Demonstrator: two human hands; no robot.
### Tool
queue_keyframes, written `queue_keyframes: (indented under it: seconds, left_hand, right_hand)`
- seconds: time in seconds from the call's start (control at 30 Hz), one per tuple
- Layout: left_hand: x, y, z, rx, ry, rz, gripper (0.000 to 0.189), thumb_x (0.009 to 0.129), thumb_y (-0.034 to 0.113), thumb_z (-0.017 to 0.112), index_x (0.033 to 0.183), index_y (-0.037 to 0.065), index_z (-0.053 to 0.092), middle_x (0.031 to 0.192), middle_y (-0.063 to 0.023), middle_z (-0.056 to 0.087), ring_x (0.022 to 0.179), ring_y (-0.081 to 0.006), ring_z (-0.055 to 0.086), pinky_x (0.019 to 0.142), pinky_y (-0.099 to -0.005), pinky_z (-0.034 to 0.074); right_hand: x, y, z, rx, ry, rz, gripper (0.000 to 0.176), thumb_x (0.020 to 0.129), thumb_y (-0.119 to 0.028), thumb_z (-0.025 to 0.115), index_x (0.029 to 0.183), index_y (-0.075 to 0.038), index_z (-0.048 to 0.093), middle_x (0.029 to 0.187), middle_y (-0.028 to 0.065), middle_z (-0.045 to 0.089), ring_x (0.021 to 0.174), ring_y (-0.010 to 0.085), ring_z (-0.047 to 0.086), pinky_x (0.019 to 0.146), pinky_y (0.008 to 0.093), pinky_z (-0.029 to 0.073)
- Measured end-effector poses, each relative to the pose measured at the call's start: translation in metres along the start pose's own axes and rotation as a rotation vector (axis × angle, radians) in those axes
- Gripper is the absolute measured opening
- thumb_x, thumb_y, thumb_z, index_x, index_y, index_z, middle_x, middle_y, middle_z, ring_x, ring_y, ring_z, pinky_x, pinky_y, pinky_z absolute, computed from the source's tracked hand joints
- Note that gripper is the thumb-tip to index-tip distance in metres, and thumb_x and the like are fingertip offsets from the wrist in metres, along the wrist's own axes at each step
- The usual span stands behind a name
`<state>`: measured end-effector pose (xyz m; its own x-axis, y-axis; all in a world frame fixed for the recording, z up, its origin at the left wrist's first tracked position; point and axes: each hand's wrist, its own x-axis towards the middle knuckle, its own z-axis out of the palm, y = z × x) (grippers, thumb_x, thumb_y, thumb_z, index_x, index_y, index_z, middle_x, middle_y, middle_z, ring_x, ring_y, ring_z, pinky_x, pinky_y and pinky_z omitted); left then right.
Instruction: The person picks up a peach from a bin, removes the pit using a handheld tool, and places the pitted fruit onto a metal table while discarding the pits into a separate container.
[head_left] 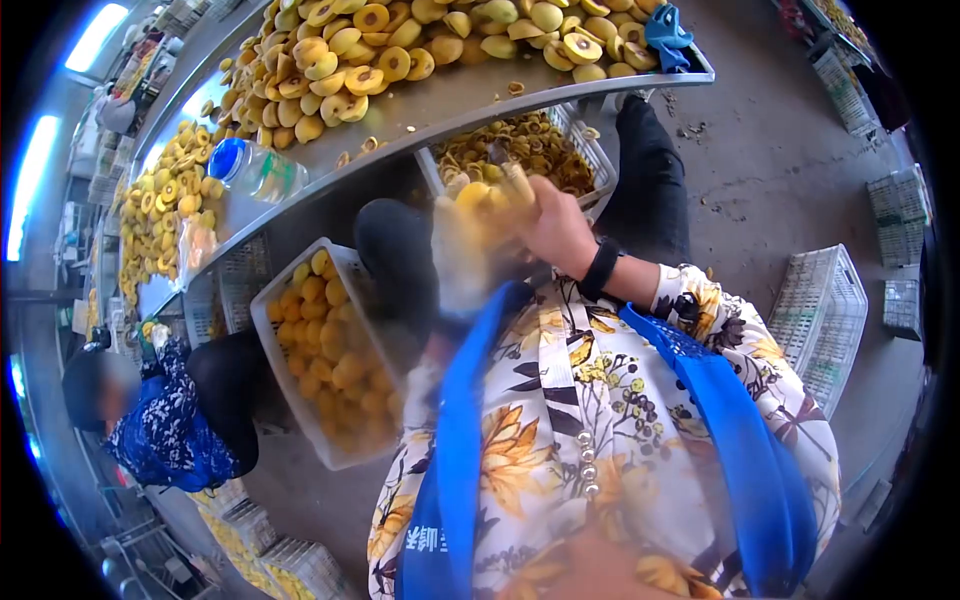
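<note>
My left hand [462, 255], in a whitish glove and blurred, is closed around a yellow peach half [476, 198]. Close against it, my bare right hand [562, 228] is closed on a small tool with a pale handle [518, 184]; its working end is hard to make out. A black band circles my right wrist. Just beyond both hands, a white crate [603, 165] holds brownish-yellow peelings and scraps [520, 140]. To the left, another white crate [262, 325] is filled with smooth orange-yellow peach pieces [325, 320].
A metal table [440, 118] bears a big heap of peach halves [400, 50], a blue-lidded clear jar [270, 175] and a blue cloth or glove [668, 38]. A co-worker in a blue patterned top [175, 420] sits left. Stacked white crates [820, 315] stand right.
</note>
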<state>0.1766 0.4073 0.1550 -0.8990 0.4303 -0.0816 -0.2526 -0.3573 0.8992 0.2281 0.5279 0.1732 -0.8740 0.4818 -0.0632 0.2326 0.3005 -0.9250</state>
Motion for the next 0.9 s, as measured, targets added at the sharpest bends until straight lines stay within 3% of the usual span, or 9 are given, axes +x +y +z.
queue_keyframes:
  seconds: [0.13,0.3,0.43,0.53,0.57,0.67,0.7,0.83,0.9]
  left_hand:
    - [0.006,-0.003,-0.002,0.003,0.019,-0.069,0.039,0.094,0.026,0.043,0.125,0.003,0.041,0.111,-0.0115,0.054,0.091,-0.0161,0.056,0.075,-0.0265,0.048]
    - [0.009,0.008,0.003,0.056,0.031,-0.097,0.038,0.093,0.026,0.045,0.123,0.002,0.043,0.109,-0.0107,0.055,0.087,-0.0151,0.057,0.072,-0.0263,0.048]
    - [0.020,0.006,0.004,0.144,0.138,-0.090,0.031,0.093,0.027,0.045,0.113,0.003,0.053,0.103,-0.0044,0.058,0.089,-0.0117,0.055,0.077,-0.0237,0.045]
    - [0.032,-0.019,-0.007,0.134,0.218,0.035,0.030,0.093,0.023,0.044,0.114,0.003,0.051,0.096,-0.0064,0.059,0.082,-0.0139,0.057,0.069,-0.0263,0.048]
    - [0.031,-0.024,-0.015,-0.055,0.105,0.068,0.026,0.092,0.021,0.044,0.110,0.004,0.053,0.093,-0.0060,0.059,0.079,-0.0146,0.058,0.068,-0.0265,0.049]
    - [0.050,-0.035,-0.043,-0.213,0.169,-0.177,0.023,0.091,0.020,0.046,0.107,0.005,0.054,0.091,-0.0074,0.059,0.078,-0.0151,0.058,0.067,-0.0265,0.049]
    - [0.044,-0.009,-0.016,-0.475,0.241,-0.207,0.022,0.090,0.019,0.049,0.104,0.004,0.054,0.087,-0.0087,0.059,0.073,-0.0162,0.059,0.063,-0.0272,0.050]
    - [0.037,0.066,0.030,-0.508,0.323,-0.310,0.021,0.086,0.019,0.045,0.074,0.004,0.053,0.066,-0.0080,0.053,0.061,-0.0223,0.054,0.061,-0.0309,0.044]
    - [0.063,0.004,-0.022,-0.237,0.190,-0.244,0.020,0.083,0.019,0.047,0.073,0.003,0.052,0.063,-0.0088,0.052,0.057,-0.0233,0.054,0.057,-0.0313,0.044]
  right_hand:
    - [0.012,0.004,-0.002,0.085,-0.034,-0.126,0.028,0.074,-0.021,0.067,0.091,-0.001,0.057,0.061,0.0112,0.058,0.053,0.0161,0.057,0.051,0.0299,0.045]
    - [0.019,0.004,0.003,-0.077,-0.053,-0.120,0.022,0.075,-0.023,0.064,0.085,-0.004,0.059,0.070,0.0192,0.060,0.066,0.0364,0.059,0.059,0.0415,0.046]
    - [0.032,0.013,0.015,-0.131,-0.087,-0.209,0.022,0.074,-0.024,0.064,0.082,-0.004,0.058,0.069,0.0192,0.060,0.065,0.0370,0.058,0.059,0.0423,0.046]
    - [0.036,0.013,0.017,-0.144,-0.179,-0.227,0.023,0.074,-0.024,0.064,0.080,-0.003,0.057,0.067,0.0190,0.059,0.064,0.0367,0.058,0.059,0.0416,0.046]
    - [0.031,0.014,0.020,-0.173,-0.188,-0.241,0.024,0.074,-0.023,0.064,0.080,-0.001,0.057,0.066,0.0190,0.058,0.063,0.0364,0.058,0.057,0.0403,0.046]
    - [0.031,0.018,0.028,-0.252,-0.194,-0.140,0.027,0.076,-0.023,0.060,0.088,0.000,0.052,0.067,0.0217,0.057,0.066,0.0392,0.057,0.058,0.0423,0.046]
    - [0.034,0.025,0.027,-0.272,-0.170,-0.122,0.029,0.076,-0.023,0.060,0.091,0.000,0.051,0.068,0.0222,0.057,0.067,0.0399,0.057,0.059,0.0433,0.046]
    - [0.034,0.027,0.024,-0.292,-0.300,-0.103,0.035,0.074,-0.018,0.060,0.098,0.001,0.044,0.070,0.0254,0.057,0.070,0.0430,0.056,0.061,0.0464,0.045]
    - [0.030,0.027,0.027,-0.289,-0.359,-0.148,0.034,0.073,-0.012,0.059,0.097,0.003,0.042,0.068,0.0263,0.056,0.069,0.0437,0.056,0.061,0.0470,0.044]
